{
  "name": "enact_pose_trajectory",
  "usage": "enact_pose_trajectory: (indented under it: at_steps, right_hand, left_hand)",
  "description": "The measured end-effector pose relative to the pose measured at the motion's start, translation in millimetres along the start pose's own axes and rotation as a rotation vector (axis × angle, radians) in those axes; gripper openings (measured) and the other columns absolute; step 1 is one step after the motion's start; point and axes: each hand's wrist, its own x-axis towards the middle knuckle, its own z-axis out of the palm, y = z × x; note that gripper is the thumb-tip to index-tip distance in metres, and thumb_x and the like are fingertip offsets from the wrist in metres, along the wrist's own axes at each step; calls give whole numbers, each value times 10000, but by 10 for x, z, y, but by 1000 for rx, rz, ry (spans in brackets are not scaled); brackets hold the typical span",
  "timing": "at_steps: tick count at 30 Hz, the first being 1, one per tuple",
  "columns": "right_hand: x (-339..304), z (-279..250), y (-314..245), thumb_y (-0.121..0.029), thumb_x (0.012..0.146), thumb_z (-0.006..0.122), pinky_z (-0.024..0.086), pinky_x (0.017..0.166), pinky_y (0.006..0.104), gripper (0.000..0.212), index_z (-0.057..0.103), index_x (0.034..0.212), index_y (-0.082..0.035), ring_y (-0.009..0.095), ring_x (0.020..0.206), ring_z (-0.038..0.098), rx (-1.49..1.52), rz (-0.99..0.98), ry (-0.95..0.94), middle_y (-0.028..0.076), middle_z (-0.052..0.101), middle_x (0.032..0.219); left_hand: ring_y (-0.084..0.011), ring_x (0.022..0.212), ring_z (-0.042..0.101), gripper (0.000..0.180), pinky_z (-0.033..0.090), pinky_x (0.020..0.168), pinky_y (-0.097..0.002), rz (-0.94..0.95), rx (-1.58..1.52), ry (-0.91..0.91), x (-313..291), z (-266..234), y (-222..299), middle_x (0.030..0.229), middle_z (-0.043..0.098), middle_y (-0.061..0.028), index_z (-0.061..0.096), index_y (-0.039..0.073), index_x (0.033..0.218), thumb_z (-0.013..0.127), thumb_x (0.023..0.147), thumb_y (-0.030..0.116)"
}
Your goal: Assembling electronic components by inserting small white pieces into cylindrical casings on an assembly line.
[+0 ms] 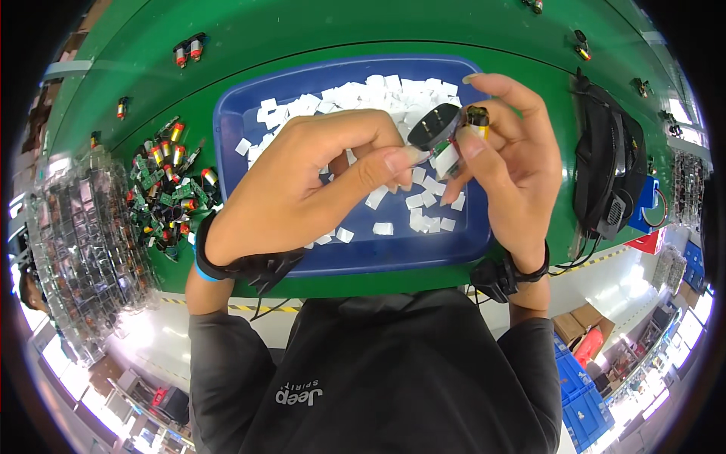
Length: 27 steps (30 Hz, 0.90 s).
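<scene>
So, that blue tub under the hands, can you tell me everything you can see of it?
The blue tub is a shallow rectangle with rounded corners and a raised rim; it looks like plastic. It sits upright on the green tabletop, close to the near edge. Small white pieces lie in it, heaped toward the far side and sparser toward the near side, where bare blue floor shows. The left hand and right hand are over it, hiding parts of it; I cannot tell whether either touches it.
</scene>
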Motion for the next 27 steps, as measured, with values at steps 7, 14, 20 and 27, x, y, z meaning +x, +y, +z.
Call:
enact_pose_trajectory:
  at_steps: [7,14,20,27]
  right_hand:
    - [18,-55,30,52,886,675,497,480,187,374,561,1242,61,85,805,601,-506,-195,-80,110,636,1121]
    - [75,-81,45,57,777,783,532,587,231,269,676,1022,21,158,922,632,-648,-535,-48,126,606,1145]
    - [118,-150,141,45,753,804,557,665,262,239,677,951,5,194,927,645,-882,-705,-87,142,603,1120]
    - [96,-134,135,4,790,789,544,619,264,233,684,992,-47,185,859,645,-675,-472,68,74,642,1062]
  left_hand:
    - [-100,699,578,275,502,606,-226,-157,-161,49,37,29,47,971,648,-82,520,9,1258,561,1012,124]
    - [-92,711,591,314,523,571,-221,-135,-331,137,50,58,-10,983,634,-99,517,-14,1293,577,1009,105]
    - [-90,715,595,349,533,586,-225,-119,-316,140,58,61,-27,965,636,-100,517,-24,1312,602,998,101]
    - [-113,803,625,355,553,640,-249,-92,-107,211,17,74,-18,996,644,-87,570,-49,1255,678,939,70]
